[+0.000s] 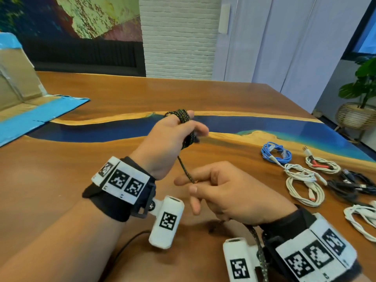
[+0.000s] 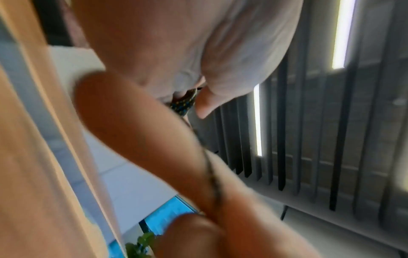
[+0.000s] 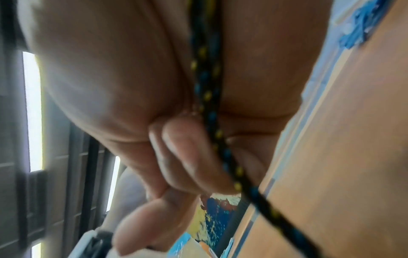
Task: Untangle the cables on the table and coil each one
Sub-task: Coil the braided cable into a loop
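Note:
A black braided cable (image 1: 184,117) flecked with yellow and blue is wound in several loops round the fingers of my raised left hand (image 1: 173,135) above the wooden table (image 1: 81,169). One strand drops from those loops to my right hand (image 1: 221,190), whose thumb and curled fingers hold it. The cable then leaves under my right wrist and runs off the bottom of the head view. The left wrist view shows the cable (image 2: 184,104) tucked between my left fingers. In the right wrist view the cable (image 3: 207,97) lies along my palm under curled fingers (image 3: 187,157).
Coiled cables lie at the right of the table: a blue one (image 1: 275,153), a white one with red ends (image 1: 321,164), a white one (image 1: 305,186), a black one (image 1: 354,186) and another white one (image 1: 364,220). An opened cardboard box (image 1: 30,98) sits far left. A potted plant (image 1: 364,94) stands beyond the right edge.

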